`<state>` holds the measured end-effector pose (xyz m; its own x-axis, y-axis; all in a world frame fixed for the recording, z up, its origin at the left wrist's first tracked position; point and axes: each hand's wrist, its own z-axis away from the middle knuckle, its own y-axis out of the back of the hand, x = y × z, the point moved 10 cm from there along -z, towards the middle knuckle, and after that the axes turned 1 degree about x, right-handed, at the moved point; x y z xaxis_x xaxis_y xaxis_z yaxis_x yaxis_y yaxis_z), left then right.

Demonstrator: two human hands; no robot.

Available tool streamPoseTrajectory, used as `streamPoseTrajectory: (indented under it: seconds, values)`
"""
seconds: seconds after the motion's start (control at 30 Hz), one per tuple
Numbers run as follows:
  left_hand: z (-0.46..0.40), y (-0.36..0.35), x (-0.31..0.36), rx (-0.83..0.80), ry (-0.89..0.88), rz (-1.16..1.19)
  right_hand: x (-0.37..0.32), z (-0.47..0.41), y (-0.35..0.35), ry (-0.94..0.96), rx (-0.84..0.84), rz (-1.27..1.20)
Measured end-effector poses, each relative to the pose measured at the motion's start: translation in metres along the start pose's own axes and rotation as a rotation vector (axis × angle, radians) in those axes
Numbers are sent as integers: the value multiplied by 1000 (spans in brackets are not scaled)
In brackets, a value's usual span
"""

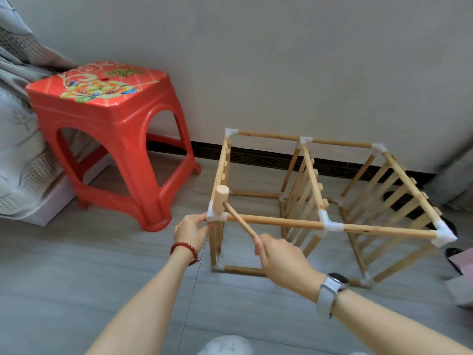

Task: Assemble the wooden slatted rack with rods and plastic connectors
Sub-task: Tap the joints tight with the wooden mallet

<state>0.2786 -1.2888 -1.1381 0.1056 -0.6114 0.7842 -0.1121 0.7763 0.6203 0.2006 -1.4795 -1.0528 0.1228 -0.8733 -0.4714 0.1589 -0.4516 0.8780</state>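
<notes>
A wooden rack frame (281,222) of rods, slatted panels and white plastic connectors stands on the grey floor by the wall. My left hand (190,230) grips the near left corner connector (216,216) at the top of the frame. My right hand (280,254) holds the handle of a small wooden mallet (222,198). The mallet's head sits right above that corner connector. Other white connectors (329,222) join the top rods at the middle and at the right corner (444,235).
A red plastic stool (110,139) stands left of the rack, by grey fabric and a white basket (30,180). The wall with a dark skirting runs behind. Dark shoes and a box edge (458,260) lie at the right.
</notes>
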Motion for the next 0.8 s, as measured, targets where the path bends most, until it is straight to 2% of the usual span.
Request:
streamPoseTrajectory:
  seconds: [0.13,0.23,0.27,0.37,0.43,0.5,0.67,0.8]
  values:
    - [-1,-3,-2,-11,-18,-74,-7,-3,16,88,124,-70]
    - [0,-3,-5,-7,-8,-105,3,1,-12,-9,-95,90]
    - [0,-6,-4,-32,-17,-133,7,3,-14,-36,-122,105]
    - [-5,-6,7,-195,-83,-307,-2,-13,21,-49,-25,-11]
    - [-13,-4,6,-350,-51,-402,-12,-33,52,-58,24,-47]
    - [-28,10,9,-429,8,-457,-18,-59,83,-86,44,-30]
    - [-79,63,75,-247,-39,-469,-34,-116,154,-102,167,8]
    - [-100,57,124,-118,-128,-439,-28,-138,172,-76,340,-14]
